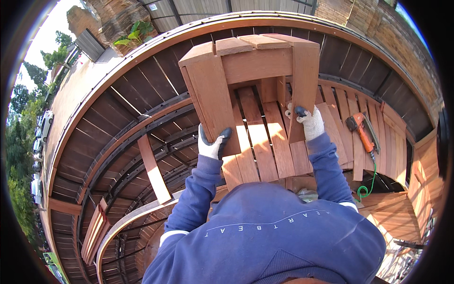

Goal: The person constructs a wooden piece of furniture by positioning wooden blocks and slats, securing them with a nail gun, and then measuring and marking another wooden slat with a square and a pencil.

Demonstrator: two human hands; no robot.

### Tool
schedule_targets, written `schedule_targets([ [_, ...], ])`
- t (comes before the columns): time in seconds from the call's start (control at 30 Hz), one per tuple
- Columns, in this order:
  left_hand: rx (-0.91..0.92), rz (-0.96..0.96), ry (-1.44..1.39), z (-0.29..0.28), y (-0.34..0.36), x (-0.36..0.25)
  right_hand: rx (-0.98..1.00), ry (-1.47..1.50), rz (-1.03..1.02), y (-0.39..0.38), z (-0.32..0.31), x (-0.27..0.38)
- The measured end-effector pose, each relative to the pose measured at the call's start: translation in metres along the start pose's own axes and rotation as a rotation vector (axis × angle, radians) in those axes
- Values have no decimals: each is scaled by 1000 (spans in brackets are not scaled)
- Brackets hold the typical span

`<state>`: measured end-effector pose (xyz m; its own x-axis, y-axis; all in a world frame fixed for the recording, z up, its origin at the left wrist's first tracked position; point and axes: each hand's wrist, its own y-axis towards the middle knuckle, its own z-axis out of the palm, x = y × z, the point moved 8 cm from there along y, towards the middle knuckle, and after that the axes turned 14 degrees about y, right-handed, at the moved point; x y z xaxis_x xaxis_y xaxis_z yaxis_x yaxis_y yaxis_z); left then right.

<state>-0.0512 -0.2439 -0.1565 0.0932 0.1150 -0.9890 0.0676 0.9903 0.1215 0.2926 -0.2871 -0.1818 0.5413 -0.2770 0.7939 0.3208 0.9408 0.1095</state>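
A reddish-brown wooden stool-like frame (257, 64) has several short slats across its top and broad legs below. It is tilted before me above curved decking. My left hand (211, 143), in a white glove with dark fingertips, is closed around the bottom of its left leg, thumb across the near face. On the right leg, my right hand (310, 123) in a matching glove grips the outer edge, its dark thumb on the near face. A small pale round piece (288, 111) shows beside that thumb; how it is attached is unclear.
Reddish slats (274, 156) form a curved seat below the frame. An orange nail gun (363, 132) lies on them at right, with a green hose (368, 187). At left, a loose board (153, 168) spans dark curved rails, and stacked boards (94, 232) lie nearby. A curved wall (142, 75) rises beyond.
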Motion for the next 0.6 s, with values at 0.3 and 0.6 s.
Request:
schedule_targets([
  [0.3, 204, -108, 93, -15, -53, 57, -141, 305, 186, -65, -50, -39],
  [0.6, 384, -72, 505, -32, -73, 91, -66, -406, 172, -103, -40, -23],
])
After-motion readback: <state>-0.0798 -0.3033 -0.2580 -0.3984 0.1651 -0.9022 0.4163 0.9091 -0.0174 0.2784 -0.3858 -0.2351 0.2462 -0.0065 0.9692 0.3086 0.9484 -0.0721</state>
